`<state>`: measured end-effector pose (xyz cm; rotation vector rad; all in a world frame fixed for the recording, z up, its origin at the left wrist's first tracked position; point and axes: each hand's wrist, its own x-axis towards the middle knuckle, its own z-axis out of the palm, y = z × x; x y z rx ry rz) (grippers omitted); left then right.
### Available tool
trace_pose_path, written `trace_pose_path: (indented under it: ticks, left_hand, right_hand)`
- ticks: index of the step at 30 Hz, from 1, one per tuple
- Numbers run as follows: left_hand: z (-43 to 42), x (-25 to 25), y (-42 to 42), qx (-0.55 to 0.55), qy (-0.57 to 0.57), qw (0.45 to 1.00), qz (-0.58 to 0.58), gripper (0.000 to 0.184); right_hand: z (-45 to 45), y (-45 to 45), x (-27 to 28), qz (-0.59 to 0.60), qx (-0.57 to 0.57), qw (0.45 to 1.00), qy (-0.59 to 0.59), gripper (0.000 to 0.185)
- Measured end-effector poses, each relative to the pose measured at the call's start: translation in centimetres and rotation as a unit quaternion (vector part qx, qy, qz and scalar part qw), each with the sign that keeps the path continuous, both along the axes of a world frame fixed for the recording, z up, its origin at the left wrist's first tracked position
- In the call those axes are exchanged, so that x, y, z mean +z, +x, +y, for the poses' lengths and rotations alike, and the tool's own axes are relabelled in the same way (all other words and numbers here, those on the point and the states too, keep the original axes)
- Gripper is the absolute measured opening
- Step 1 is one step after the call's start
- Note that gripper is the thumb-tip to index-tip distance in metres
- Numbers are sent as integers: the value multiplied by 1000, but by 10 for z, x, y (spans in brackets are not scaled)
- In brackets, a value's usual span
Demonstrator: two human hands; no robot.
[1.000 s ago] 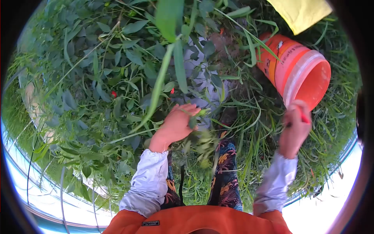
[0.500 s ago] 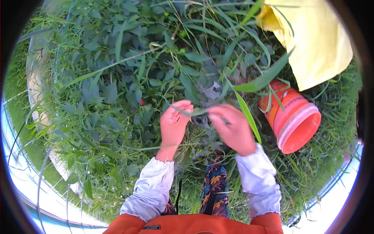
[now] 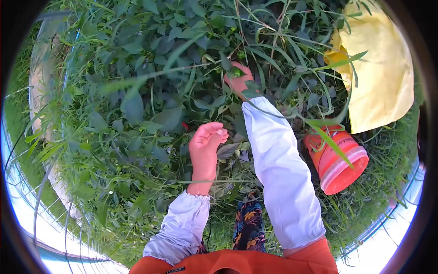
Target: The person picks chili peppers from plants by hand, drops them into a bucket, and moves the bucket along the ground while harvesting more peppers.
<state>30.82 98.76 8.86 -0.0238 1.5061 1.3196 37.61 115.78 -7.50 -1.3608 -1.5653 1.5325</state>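
My left hand (image 3: 205, 148) hovers low over the leafy plants (image 3: 150, 100), its fingers curled and the thumb pressed to them; anything inside the pinch is hidden. Farther out, my right hand (image 3: 239, 80) reaches in among the stems, right at a round green fruit (image 3: 236, 71) that looks like a pepper. Leaves cover part of its fingers, so its grip is unclear. A small red fruit (image 3: 185, 126) shows between leaves just left of my left hand.
On the right an orange-red bucket (image 3: 340, 157) lies tilted in the grass, its mouth toward me. Beyond it is a yellow sack (image 3: 381, 68). Long grass blades (image 3: 292, 50) cross over the plants. A pale strip (image 3: 43, 91) runs along the left side.
My right hand has moved away from my left, forward into the plants. The green blade that stretched between both hands no longer shows there. My left hand stays nearly in place.
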Motion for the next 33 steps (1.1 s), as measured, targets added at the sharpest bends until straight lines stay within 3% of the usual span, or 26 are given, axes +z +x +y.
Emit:
trace_pose_path:
  ticks: [3, 5, 6, 8, 9, 10, 13, 16, 18, 19, 20, 22, 25, 28, 30, 31, 32, 33]
  left_hand:
    - [1, -1, -6, 25, 20, 998, 47, 14]
    - [3, 5, -9, 49, 32, 994, 97, 14]
    - [4, 4, -12, 55, 25, 993, 103, 14]
    - [6, 4, -17, 67, 11, 991, 112, 14]
    - [9, 7, -16, 67, -2, 994, 91, 14]
    - [10, 6, -15, 76, -7, 993, 94, 14]
    - [11, -1, -7, 104, -2, 990, 92, 16]
    - [7, -3, -7, 64, -16, 996, 67, 16]
    - [9, -4, -8, 73, -21, 995, 57, 16]
    - [9, -3, -8, 69, -25, 996, 54, 15]
    - [10, -2, -9, 65, -29, 996, 52, 14]
    - [11, -3, -9, 69, -25, 996, 50, 14]
    - [10, 0, -11, 72, -18, 996, 45, 14]
    - [7, -6, -12, 89, -17, 994, 54, 13]
    - [9, -7, -13, 88, -20, 994, 55, 13]
    - [12, -2, -14, 79, -24, 995, 50, 13]
    - [14, 0, -14, 69, -26, 996, 46, 13]
    - [10, -7, -13, 48, -15, 996, 68, 15]
  right_hand:
    - [-16, 2, -2, -176, 6, 984, -9, 21]
    - [-36, 20, 33, -260, 6, 959, 112, 17]
    - [-44, 37, 74, -268, 15, 935, 231, 17]
    - [-64, 91, 79, -266, 2, 950, 162, 21]
    - [-64, 110, 101, -153, -150, 975, -56, 22]
    - [-62, 125, 122, -26, -290, 918, -268, 24]
    - [-49, 153, 142, 13, -355, 916, -188, 27]
    - [-7, 104, 164, 13, -234, 949, -212, 25]
    - [16, 80, 116, -134, -65, 989, -11, 24]
    - [27, 69, 75, -124, -50, 990, 49, 26]
    - [38, 56, 44, -113, -34, 987, 110, 29]
    - [56, 25, 49, -315, 35, 932, 175, 34]
    - [66, 4, 56, -365, 44, 928, 58, 36]
    - [53, 19, 74, -444, 17, 888, 123, 30]
    - [30, 62, 86, -359, -24, 920, 153, 20]
    - [24, 89, 92, -479, 104, 819, 299, 18]
    - [11, 125, 101, -341, 74, 864, 364, 17]
    - [-7, 161, 98, -421, 29, 874, 241, 10]
